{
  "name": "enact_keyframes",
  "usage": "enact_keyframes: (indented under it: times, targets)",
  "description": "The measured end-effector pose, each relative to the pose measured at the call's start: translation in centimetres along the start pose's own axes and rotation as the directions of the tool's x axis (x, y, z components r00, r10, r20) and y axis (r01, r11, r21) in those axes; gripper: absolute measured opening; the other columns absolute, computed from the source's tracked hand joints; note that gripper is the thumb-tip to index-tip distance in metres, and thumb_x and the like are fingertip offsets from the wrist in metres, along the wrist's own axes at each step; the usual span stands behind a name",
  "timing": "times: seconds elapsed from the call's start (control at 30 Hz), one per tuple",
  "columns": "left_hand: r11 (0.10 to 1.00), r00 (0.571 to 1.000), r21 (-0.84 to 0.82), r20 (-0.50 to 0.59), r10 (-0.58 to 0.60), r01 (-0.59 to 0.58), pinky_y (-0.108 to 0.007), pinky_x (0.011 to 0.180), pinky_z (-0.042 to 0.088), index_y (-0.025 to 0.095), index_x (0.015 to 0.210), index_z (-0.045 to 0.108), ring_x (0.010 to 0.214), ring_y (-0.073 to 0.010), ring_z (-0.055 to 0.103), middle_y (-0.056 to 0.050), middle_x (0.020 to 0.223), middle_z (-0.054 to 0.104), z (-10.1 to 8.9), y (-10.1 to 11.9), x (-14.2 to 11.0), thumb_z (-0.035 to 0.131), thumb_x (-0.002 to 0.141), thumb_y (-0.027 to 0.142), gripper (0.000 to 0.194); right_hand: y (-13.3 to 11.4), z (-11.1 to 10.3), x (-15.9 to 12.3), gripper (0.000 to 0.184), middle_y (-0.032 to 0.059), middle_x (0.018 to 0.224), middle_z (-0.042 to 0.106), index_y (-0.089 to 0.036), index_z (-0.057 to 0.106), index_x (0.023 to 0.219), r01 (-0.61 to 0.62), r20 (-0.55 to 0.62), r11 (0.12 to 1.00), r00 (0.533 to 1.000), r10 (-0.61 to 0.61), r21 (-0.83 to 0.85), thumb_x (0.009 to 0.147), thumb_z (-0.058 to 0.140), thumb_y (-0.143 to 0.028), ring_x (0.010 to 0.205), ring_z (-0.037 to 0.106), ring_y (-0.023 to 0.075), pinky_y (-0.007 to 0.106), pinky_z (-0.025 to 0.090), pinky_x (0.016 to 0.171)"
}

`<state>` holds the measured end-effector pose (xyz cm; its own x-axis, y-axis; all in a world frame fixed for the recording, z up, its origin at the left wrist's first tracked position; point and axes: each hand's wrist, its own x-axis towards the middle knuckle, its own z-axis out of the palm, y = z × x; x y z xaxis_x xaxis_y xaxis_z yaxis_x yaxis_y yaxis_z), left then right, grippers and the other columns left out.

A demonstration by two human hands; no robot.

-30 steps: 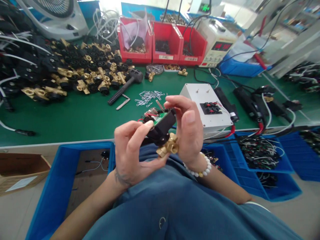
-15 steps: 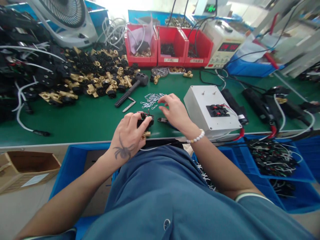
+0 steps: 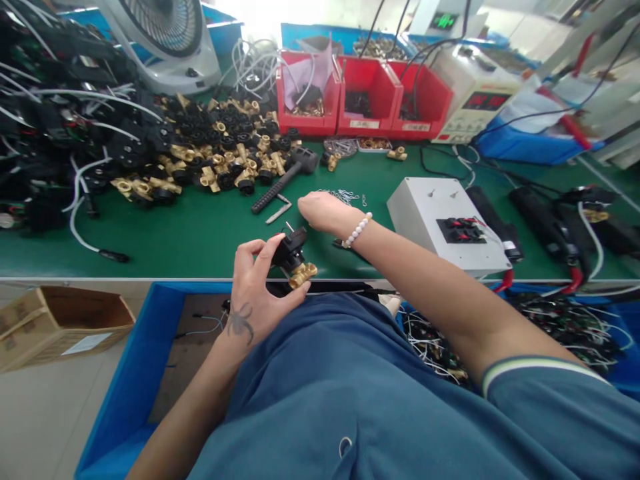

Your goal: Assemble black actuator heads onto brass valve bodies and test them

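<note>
My left hand point(image 3: 260, 273) grips a valve with a black body point(image 3: 289, 248) and a brass fitting point(image 3: 303, 275) at its lower end. It is tilted near the table's front edge. My right hand point(image 3: 323, 210) is curled closed just above and right of the valve; its fingertips are turned away, so what they hold is hidden. Behind that hand lies a pile of small wire clips point(image 3: 345, 196), partly covered. A dark hand tool, perhaps pliers point(image 3: 339, 244), shows under the right wrist. A black mallet point(image 3: 287, 179) and an L-shaped metal key point(image 3: 278, 213) lie to the left.
Many brass-and-black valves point(image 3: 220, 157) are heaped at the back left, below a fan point(image 3: 165, 40). Red bins point(image 3: 367, 125) stand at the back beside a power supply point(image 3: 475, 93). A grey switch box point(image 3: 445, 223) sits at right. Blue crates point(image 3: 117, 373) are below the table point(image 3: 200, 233).
My left hand has tilted the valve, showing its brass fitting. My right hand has moved left from beside the clips and curled closed. The view has shifted left.
</note>
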<state>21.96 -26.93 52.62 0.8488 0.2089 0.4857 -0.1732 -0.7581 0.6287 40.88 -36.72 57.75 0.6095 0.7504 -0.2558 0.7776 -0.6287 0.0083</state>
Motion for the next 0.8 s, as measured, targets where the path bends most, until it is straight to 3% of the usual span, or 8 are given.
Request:
enact_keyframes:
  times: [0.2, 0.33, 0.43, 0.5, 0.57, 0.67, 0.73, 0.8]
  targets:
    - [0.973, 1.0, -0.233, 0.026, 0.009, -0.003, -0.039, 0.097, 0.06, 0.028, 0.146, 0.049, 0.115, -0.0215, 0.057, -0.006, 0.125, 0.047, -1.2, 1.8, -0.5, 0.081, 0.075, 0.033, 0.078, 0.2, -0.2, 0.8, 0.03, 0.0265, 0.11, 0.073, -0.001, 0.075, 0.108, -0.008, 0.042, 1.0, 0.999, 0.009, -0.025, 0.083, 0.058, 0.002, 0.109, 0.07, 0.0333, 0.034, 0.055, 0.087]
    - [0.946, 0.998, -0.319, 0.023, 0.06, -0.05, -0.041, 0.099, 0.059, 0.032, 0.149, 0.044, 0.122, -0.024, 0.052, -0.006, 0.13, 0.045, -1.6, 2.4, -0.9, 0.084, 0.073, 0.033, 0.086, 1.2, 0.4, -0.1, 0.034, 0.026, 0.115, 0.071, -0.001, 0.071, 0.116, -0.093, -0.103, 0.995, 0.99, 0.095, 0.018, 0.088, 0.052, -0.002, 0.11, 0.068, 0.0318, 0.037, 0.052, 0.092]
    - [0.922, 0.995, -0.377, -0.003, 0.097, -0.091, -0.04, 0.097, 0.061, 0.033, 0.151, 0.042, 0.124, -0.0249, 0.051, -0.007, 0.132, 0.044, -1.7, 2.6, -1.1, 0.086, 0.072, 0.034, 0.091, 1.9, 0.6, -2.2, 0.035, 0.0164, 0.113, 0.071, -0.009, 0.072, 0.115, -0.108, -0.304, 0.979, 0.939, 0.158, 0.174, 0.096, 0.043, -0.006, 0.107, 0.066, 0.0237, 0.035, 0.049, 0.097]
    - [0.903, 0.993, -0.414, -0.022, 0.118, -0.117, -0.038, 0.095, 0.062, 0.034, 0.152, 0.042, 0.124, -0.025, 0.05, -0.007, 0.132, 0.044, -1.7, 2.8, -1.2, 0.087, 0.071, 0.032, 0.093, 2.2, 0.5, -4.3, 0.026, 0.007, 0.097, 0.071, -0.015, 0.074, 0.105, 0.015, -0.476, 0.902, 0.853, 0.214, 0.432, 0.098, 0.048, -0.012, 0.093, 0.066, 0.0174, 0.031, 0.051, 0.09]
    - [0.894, 0.993, -0.432, -0.028, 0.119, -0.119, -0.038, 0.095, 0.062, 0.033, 0.152, 0.042, 0.125, -0.0256, 0.05, -0.007, 0.132, 0.044, -1.7, 3.0, -1.1, 0.087, 0.07, 0.031, 0.093, 2.3, 0.2, -6.8, 0.015, 0.0004, 0.081, 0.066, -0.019, 0.072, 0.097, 0.221, -0.567, 0.715, 0.773, 0.286, 0.663, 0.098, 0.057, -0.021, 0.074, 0.063, 0.0127, 0.027, 0.053, 0.075]
    - [0.896, 0.994, -0.431, -0.013, 0.109, -0.104, -0.04, 0.094, 0.063, 0.033, 0.15, 0.044, 0.126, -0.0273, 0.051, -0.007, 0.132, 0.045, -1.7, 3.6, -0.9, 0.087, 0.07, 0.032, 0.091, 1.3, -0.9, -11.2, 0.014, -0.0023, 0.077, 0.065, -0.022, 0.071, 0.094, 0.421, -0.585, 0.463, 0.754, 0.3, 0.78, 0.098, 0.064, -0.033, 0.064, 0.061, 0.0092, 0.023, 0.053, 0.065]
    - [0.899, 0.994, -0.426, -0.003, 0.11, -0.101, -0.042, 0.093, 0.064, 0.034, 0.15, 0.045, 0.126, -0.0287, 0.052, -0.007, 0.131, 0.045, -1.7, 3.9, -0.8, 0.087, 0.069, 0.033, 0.091, 0.0, -1.9, -14.1, 0.01, -0.0022, 0.081, 0.068, -0.022, 0.072, 0.093, 0.453, -0.58, 0.411, 0.767, 0.273, 0.792, 0.097, 0.066, -0.03, 0.069, 0.064, 0.0088, 0.022, 0.056, 0.067]
    - [0.896, 0.993, -0.433, 0.001, 0.114, -0.102, -0.044, 0.092, 0.064, 0.034, 0.15, 0.045, 0.125, -0.0303, 0.052, -0.008, 0.13, 0.045, -1.6, 4.3, -0.7, 0.087, 0.069, 0.034, 0.092, -1.3, -2.8, -16.7, 0.007, -0.0025, 0.081, 0.069, -0.023, 0.073, 0.095, 0.429, -0.564, 0.435, 0.788, 0.248, 0.791, 0.097, 0.067, -0.023, 0.072, 0.067, 0.0088, 0.021, 0.058, 0.071]
